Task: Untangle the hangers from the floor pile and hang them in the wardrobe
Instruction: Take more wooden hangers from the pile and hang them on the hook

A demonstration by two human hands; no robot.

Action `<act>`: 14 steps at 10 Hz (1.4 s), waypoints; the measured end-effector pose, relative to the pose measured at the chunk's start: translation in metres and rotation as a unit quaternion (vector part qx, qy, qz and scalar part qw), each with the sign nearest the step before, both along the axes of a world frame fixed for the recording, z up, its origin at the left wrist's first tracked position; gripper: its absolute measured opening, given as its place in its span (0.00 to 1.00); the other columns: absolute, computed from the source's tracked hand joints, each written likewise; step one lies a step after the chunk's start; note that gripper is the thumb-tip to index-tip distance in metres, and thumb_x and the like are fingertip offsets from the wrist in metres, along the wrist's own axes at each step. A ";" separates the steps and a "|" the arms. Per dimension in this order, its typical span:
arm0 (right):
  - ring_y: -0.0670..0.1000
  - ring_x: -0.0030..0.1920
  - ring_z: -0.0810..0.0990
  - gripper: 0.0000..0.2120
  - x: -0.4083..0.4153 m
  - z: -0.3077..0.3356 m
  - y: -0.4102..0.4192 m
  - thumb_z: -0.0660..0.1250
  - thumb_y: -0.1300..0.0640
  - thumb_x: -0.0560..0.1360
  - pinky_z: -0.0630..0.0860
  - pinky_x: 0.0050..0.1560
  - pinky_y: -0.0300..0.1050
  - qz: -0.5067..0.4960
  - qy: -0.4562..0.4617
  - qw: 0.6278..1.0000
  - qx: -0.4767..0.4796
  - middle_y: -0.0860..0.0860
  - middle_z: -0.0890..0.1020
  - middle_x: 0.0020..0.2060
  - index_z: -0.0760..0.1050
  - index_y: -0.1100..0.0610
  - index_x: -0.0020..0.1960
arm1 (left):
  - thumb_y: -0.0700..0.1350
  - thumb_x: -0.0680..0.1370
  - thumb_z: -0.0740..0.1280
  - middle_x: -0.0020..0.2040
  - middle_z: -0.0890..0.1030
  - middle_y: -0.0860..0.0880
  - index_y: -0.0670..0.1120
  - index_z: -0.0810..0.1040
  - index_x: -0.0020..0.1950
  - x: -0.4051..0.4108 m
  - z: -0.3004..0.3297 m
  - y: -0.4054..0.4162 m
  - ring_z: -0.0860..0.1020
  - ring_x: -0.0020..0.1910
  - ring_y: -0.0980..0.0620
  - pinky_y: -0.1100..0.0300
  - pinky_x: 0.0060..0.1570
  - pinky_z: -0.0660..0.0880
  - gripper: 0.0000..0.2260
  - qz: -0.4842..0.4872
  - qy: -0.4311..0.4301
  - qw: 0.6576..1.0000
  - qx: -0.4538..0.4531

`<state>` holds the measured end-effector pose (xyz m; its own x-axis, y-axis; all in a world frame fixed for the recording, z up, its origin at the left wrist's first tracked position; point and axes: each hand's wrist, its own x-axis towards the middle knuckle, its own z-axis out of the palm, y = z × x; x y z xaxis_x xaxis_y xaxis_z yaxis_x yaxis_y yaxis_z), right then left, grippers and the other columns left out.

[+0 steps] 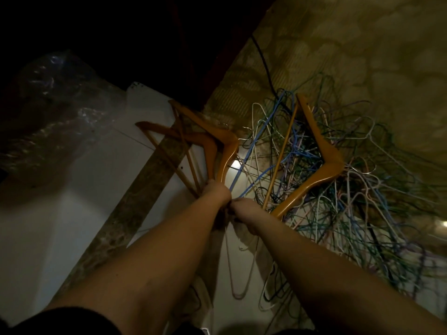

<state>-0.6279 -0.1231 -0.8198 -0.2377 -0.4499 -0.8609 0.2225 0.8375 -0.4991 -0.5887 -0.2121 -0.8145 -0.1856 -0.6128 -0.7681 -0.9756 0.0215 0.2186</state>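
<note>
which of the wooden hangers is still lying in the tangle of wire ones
The lone wooden hanger on the right, resting on the wire hanger pile. The other wooden hangers are bunched at the left hand, off the pile.

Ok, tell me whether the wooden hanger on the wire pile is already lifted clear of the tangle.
No. The wooden hanger lies on the wire hanger pile, with wires crossing its bar, while the right hand grips its lower end.

Head camera looks steeply down, close over the hanger pile; dim light, edges perhaps warped.
</note>
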 end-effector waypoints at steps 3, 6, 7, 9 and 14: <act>0.54 0.37 0.81 0.05 -0.044 0.021 0.051 0.64 0.53 0.77 0.81 0.39 0.54 -0.181 0.303 0.935 -0.034 0.52 0.79 0.40 0.70 0.51 0.51 | 0.44 0.80 0.64 0.57 0.77 0.43 0.43 0.70 0.63 0.013 -0.007 0.009 0.79 0.53 0.43 0.52 0.47 0.75 0.12 0.029 -0.033 0.999 -0.025; 0.58 0.45 0.78 0.25 -0.064 0.016 0.064 0.71 0.52 0.74 0.80 0.47 0.56 -0.248 0.245 0.933 0.086 0.54 0.75 0.45 0.61 0.56 0.61 | 0.44 0.80 0.62 0.58 0.80 0.39 0.37 0.77 0.61 0.026 0.036 -0.001 0.79 0.58 0.40 0.49 0.59 0.76 0.15 -0.054 -0.049 0.997 -0.017; 0.56 0.38 0.76 0.25 -0.070 0.023 0.058 0.69 0.56 0.76 0.78 0.43 0.54 -0.279 0.191 0.935 0.108 0.55 0.73 0.41 0.59 0.58 0.64 | 0.44 0.81 0.61 0.51 0.78 0.43 0.41 0.75 0.55 0.031 0.061 -0.002 0.79 0.51 0.46 0.55 0.54 0.77 0.08 -0.068 -0.075 0.994 -0.029; 0.53 0.36 0.73 0.22 -0.081 0.039 0.061 0.66 0.52 0.77 0.71 0.39 0.50 -0.339 0.155 0.925 0.077 0.55 0.74 0.40 0.63 0.62 0.64 | 0.45 0.81 0.61 0.61 0.77 0.39 0.38 0.74 0.64 0.041 0.095 -0.015 0.77 0.61 0.40 0.50 0.60 0.75 0.16 -0.042 -0.079 0.995 -0.041; 0.52 0.34 0.72 0.10 -0.074 0.117 0.076 0.59 0.54 0.79 0.70 0.34 0.47 -0.387 0.076 0.914 -0.100 0.54 0.74 0.37 0.70 0.56 0.59 | 0.39 0.75 0.68 0.49 0.79 0.41 0.42 0.73 0.59 0.047 0.206 0.001 0.81 0.43 0.45 0.57 0.35 0.77 0.13 0.040 0.073 0.996 0.015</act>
<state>-0.7020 -0.0474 -0.7030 -0.6609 -0.2424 -0.7102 0.6245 0.3472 -0.6996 -0.5421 -0.2108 -0.6084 -0.2472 -0.6079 -0.7545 -0.9319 -0.0643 0.3571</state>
